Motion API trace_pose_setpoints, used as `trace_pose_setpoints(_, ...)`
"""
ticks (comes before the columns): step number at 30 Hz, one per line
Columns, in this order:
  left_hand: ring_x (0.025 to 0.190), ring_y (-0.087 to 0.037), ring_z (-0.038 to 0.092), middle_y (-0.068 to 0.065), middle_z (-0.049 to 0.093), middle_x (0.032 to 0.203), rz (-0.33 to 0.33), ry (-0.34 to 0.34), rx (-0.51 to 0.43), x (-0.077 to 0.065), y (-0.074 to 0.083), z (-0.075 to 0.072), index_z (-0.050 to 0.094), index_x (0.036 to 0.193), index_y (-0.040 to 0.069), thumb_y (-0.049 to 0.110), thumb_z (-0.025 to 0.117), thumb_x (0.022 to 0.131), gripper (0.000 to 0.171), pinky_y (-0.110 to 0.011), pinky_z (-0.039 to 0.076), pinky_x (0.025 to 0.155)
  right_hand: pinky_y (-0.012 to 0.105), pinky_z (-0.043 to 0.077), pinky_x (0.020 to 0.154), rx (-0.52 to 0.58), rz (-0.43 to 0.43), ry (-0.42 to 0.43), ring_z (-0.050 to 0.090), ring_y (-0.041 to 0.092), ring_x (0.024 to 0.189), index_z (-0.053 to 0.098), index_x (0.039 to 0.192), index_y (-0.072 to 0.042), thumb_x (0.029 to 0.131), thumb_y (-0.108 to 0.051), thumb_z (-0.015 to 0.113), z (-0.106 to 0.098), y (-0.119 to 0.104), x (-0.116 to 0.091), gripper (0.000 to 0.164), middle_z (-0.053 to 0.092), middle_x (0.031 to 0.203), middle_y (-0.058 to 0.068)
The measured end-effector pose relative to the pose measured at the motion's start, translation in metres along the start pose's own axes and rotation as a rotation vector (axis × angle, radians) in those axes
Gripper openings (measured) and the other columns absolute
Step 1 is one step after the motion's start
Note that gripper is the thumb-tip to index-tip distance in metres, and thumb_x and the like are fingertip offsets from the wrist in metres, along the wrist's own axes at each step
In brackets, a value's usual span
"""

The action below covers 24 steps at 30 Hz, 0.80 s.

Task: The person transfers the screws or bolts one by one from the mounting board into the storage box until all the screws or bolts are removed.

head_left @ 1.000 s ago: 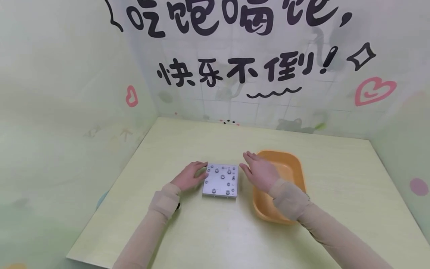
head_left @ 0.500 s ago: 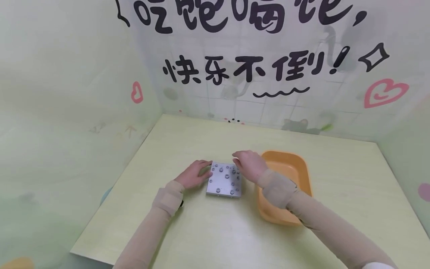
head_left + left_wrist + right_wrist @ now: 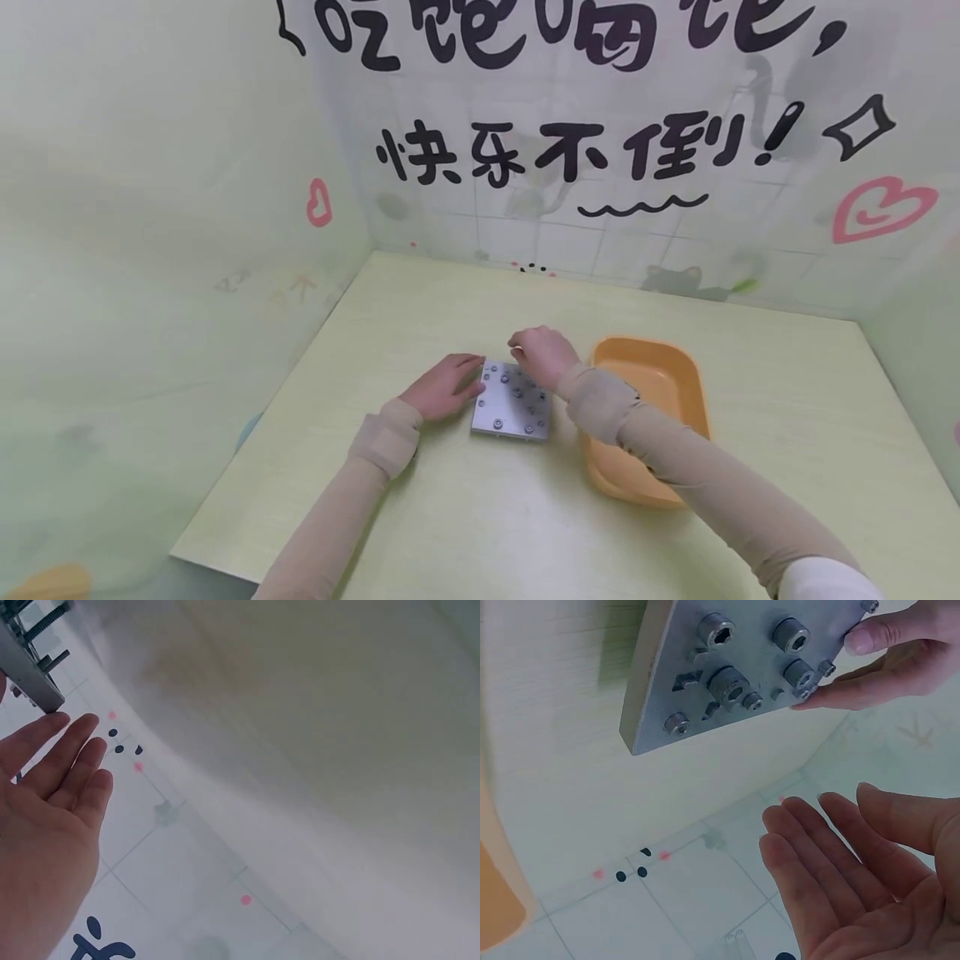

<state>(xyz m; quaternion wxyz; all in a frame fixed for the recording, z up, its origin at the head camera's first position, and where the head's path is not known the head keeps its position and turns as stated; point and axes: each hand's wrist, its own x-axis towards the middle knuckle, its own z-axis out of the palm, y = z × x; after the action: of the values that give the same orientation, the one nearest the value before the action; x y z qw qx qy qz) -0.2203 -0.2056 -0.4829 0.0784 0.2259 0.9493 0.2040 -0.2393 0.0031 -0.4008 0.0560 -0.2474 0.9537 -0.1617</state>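
A square silver metal plate [image 3: 491,408] lies on the table, studded with socket-head screws of several sizes; in the right wrist view a larger cap screw [image 3: 791,635] shows its hex recess. Threaded screw ends [image 3: 46,624] stick out of the plate's underside in the left wrist view. My left hand [image 3: 442,387] pinches the plate's far left corner, thumb on the left side and index fingertip at the far edge. Over the plate's far right part hovers my right hand [image 3: 546,357], fingers loosely bent and nothing in them. From above it hides some of the screws.
An orange plastic tub [image 3: 648,387] stands just right of the plate, under my right forearm. The pale table [image 3: 465,517] meets a printed wall covering [image 3: 540,225] at the back and similar covering at both sides.
My right hand has moved left from above the tub to over the plate, its fingers bending more. My left hand stays at the plate's corner. The view has shifted slightly.
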Motion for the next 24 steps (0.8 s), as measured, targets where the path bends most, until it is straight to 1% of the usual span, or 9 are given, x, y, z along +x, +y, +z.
trace_pose_setpoints(6, 0.144, -0.035, 0.036, -0.02, 0.041, 0.153, 0.015, 0.019, 0.032, -0.003, 0.0, 0.0, 0.041, 0.148, 0.001, 0.034, 0.052, 0.102, 0.057, -0.049, 0.029, 0.121, 0.04, 0.056, 0.097, -0.009, 0.028, -0.036, 0.068, 0.029, 0.109, 0.069, 0.118, -0.004, 0.098, -0.011, 0.06, 0.008, -0.003, 0.006, 0.024, 0.072, 0.118, 0.013)
trace_pose_setpoints(14, 0.145, -0.035, 0.035, -0.018, 0.041, 0.154, 0.009, 0.002, 0.05, -0.003, 0.002, -0.005, 0.042, 0.149, 0.005, 0.039, 0.05, 0.103, 0.058, -0.048, 0.028, 0.122, 0.041, 0.057, 0.094, -0.022, 0.03, -0.041, 0.07, 0.029, 0.102, 0.071, 0.112, -0.004, 0.096, -0.012, 0.063, 0.02, -0.007, 0.017, 0.02, 0.073, 0.112, 0.014)
trace_pose_setpoints(17, 0.144, -0.035, 0.036, -0.018, 0.041, 0.153, 0.008, 0.001, 0.056, -0.002, 0.002, -0.005, 0.042, 0.149, 0.005, 0.039, 0.05, 0.103, 0.058, -0.048, 0.029, 0.121, 0.038, 0.059, 0.089, -0.026, 0.039, -0.046, 0.071, 0.026, 0.095, 0.071, 0.109, -0.004, 0.096, -0.012, 0.063, 0.026, -0.007, 0.021, 0.018, 0.074, 0.107, 0.014)
trace_pose_setpoints(21, 0.144, -0.035, 0.036, -0.018, 0.041, 0.153, 0.004, 0.001, 0.058, -0.003, 0.001, -0.004, 0.041, 0.149, 0.005, 0.037, 0.05, 0.103, 0.057, -0.049, 0.03, 0.121, 0.034, 0.06, 0.079, -0.027, 0.046, -0.053, 0.07, 0.023, 0.083, 0.073, 0.102, -0.004, 0.095, -0.013, 0.064, 0.034, -0.009, 0.024, 0.014, 0.075, 0.098, 0.012)
trace_pose_setpoints(24, 0.144, -0.036, 0.036, -0.018, 0.041, 0.153, 0.005, 0.0, 0.051, -0.003, 0.001, -0.003, 0.041, 0.149, 0.004, 0.037, 0.05, 0.103, 0.057, -0.05, 0.03, 0.121, 0.032, 0.06, 0.074, -0.023, 0.053, -0.063, 0.069, 0.02, 0.078, 0.073, 0.1, -0.004, 0.094, -0.014, 0.066, 0.037, -0.009, 0.025, 0.013, 0.075, 0.094, 0.01)
